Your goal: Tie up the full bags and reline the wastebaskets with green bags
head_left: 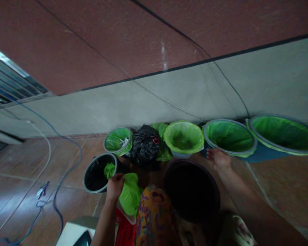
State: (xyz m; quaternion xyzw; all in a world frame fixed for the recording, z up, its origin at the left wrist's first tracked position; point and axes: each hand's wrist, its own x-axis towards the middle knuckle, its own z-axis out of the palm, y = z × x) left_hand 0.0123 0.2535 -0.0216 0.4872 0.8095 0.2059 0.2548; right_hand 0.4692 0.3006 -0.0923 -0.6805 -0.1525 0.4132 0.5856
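My left hand (115,186) is closed on a bright green plastic bag (129,194), held just beside the rim of a small dark bin (97,177) with a bit of green bag at its edge. My right hand (219,159) reaches forward, its fingers curled at the rim of a green-lined bin (229,138). A large dark bin (192,189) sits between my arms, close to me. Whether the right hand grips the rim or only touches it is unclear.
A row of green-lined bins stands along the wall: a small one (118,140), a middle one (183,138) and a large one (284,133). A filled black rubbish bag (145,143) lies among them. Blue and white cables (64,167) trail on the tiled floor at left. A red basket (124,229) is below.
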